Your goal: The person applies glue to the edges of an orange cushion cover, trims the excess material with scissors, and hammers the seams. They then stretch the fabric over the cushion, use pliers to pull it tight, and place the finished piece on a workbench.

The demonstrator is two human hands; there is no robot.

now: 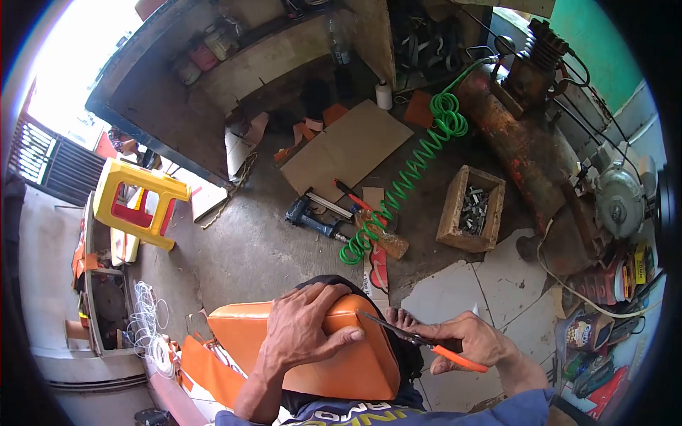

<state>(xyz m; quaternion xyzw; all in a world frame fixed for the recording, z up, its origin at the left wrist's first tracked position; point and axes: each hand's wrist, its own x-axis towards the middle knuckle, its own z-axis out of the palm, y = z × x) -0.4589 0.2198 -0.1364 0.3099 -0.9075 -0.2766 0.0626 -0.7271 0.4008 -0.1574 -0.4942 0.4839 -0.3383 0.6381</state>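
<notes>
Cushion (pixel 359 369) under left hand (pixel 302 325).

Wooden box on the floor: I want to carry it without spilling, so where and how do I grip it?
Likely from above, pressing inward on its opposite long side walls: the box stands upright, open on top, with loose metal pieces inside, so lift it level.

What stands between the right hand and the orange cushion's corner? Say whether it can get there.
Probably yes: the right hand holds the scissors with their tips by the cushion's corner, nothing visible between.
</notes>
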